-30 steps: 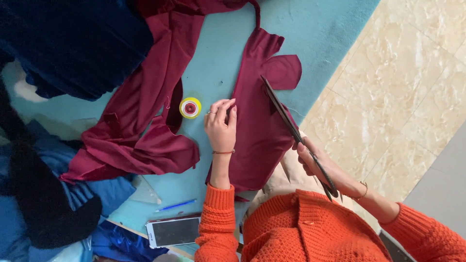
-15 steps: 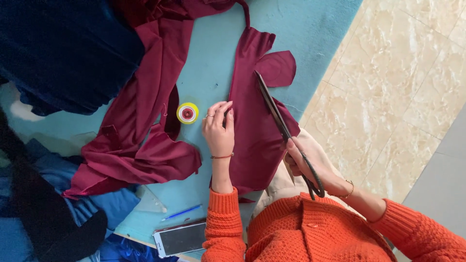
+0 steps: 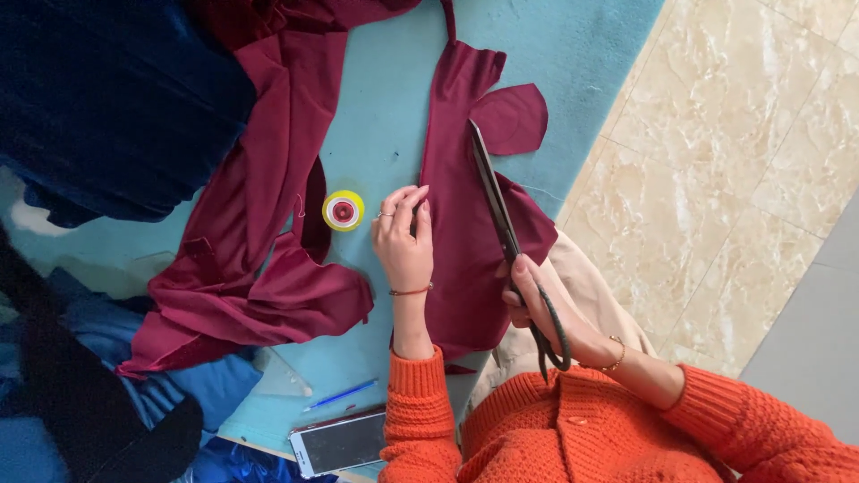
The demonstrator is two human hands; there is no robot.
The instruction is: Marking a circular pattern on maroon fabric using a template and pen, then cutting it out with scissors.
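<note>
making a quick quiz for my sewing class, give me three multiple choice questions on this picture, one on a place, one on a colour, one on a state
1. Where does the yellow tape roll lie?
A. left of the left hand
B. on the tiled floor
C. on the phone

2. What colour is the fabric piece being cut?
A. dark red
B. white
C. green

3. What is the right hand doing?
A. lying empty
B. gripping the scissors
C. holding a pen

Answers: 1 A, the roll sits on the blue table just beyond the fingertips. 2 A, it is maroon. 3 B, fingers pass through the handles, blades lying on the cloth.
</note>
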